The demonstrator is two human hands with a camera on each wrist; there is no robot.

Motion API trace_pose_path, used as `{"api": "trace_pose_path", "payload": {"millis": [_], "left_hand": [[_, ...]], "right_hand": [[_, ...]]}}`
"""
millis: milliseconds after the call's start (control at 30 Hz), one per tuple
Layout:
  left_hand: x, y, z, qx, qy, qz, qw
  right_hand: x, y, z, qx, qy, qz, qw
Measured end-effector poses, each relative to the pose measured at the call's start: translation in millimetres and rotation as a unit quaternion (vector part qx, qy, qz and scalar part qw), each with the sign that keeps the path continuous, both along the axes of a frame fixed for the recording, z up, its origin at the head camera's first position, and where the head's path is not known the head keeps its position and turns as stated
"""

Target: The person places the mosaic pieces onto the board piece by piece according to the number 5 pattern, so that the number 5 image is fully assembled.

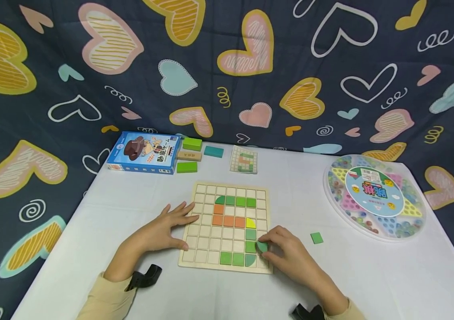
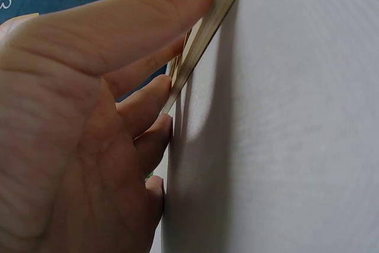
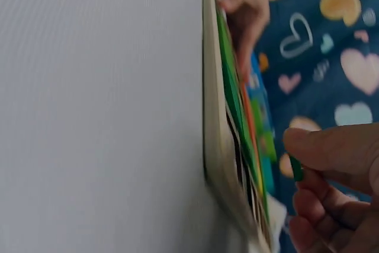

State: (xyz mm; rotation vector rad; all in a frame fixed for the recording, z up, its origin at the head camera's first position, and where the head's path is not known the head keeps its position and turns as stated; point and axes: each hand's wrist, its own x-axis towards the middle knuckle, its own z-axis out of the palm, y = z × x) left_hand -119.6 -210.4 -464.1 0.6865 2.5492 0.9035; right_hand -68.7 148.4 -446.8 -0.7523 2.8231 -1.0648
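Observation:
A square wooden grid board (image 1: pixel 201 243) lies flat on the white table. Green, orange and yellow tiles fill some of its cells; the corner tile (image 1: pixel 250 260) at lower right has a rounded edge. My left hand (image 1: pixel 159 233) spreads its fingers along the board's left edge, and in the left wrist view its thumb (image 2: pixel 172 10) touches the rim. With thumb and fingertips, my right hand (image 1: pixel 291 253) pinches a small green tile (image 1: pixel 262 246) over the board's right side. The right wrist view shows that tile edge-on, partly hidden by the fingers.
A loose green square tile (image 1: pixel 316 238) lies right of the board, near a round marble game box (image 1: pixel 331 195). Behind the board are a pattern card (image 1: pixel 244 159), several coloured blocks (image 1: pixel 187 167) and a blue box (image 1: pixel 143 153). A heart-patterned cloth (image 1: pixel 211 53) hangs behind.

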Motion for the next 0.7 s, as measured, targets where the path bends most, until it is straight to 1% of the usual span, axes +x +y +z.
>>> {"api": "trace_pose_path", "payload": {"millis": [167,333,400,567,700], "left_hand": [[-1.2,0.3,1.3,-0.003,-0.001,-0.002,1.0000],[-1.0,0.1,3.1,-0.004,-0.001,-0.003,1.0000],[-0.9,-0.2,3.4,-0.004,-0.001,-0.004,1.0000],[-0.1,-1.2,3.4,-0.003,0.001,-0.005,1.0000],[0.4,-0.9,2.3,-0.001,0.002,-0.005,1.0000]], "right_hand": [[1.7,-29.2,-0.8,-0.021,-0.017,0.054,0.998],[-0.6,-58.1,-3.3,0.004,-0.025,0.100,0.995],[-2.3,-68.6,-3.3,0.015,-0.033,0.112,0.993],[-5.8,-88.6,-3.2,0.044,-0.035,0.140,0.989],[-6.6,-95.8,-3.9,0.070,-0.033,0.145,0.986]]}}
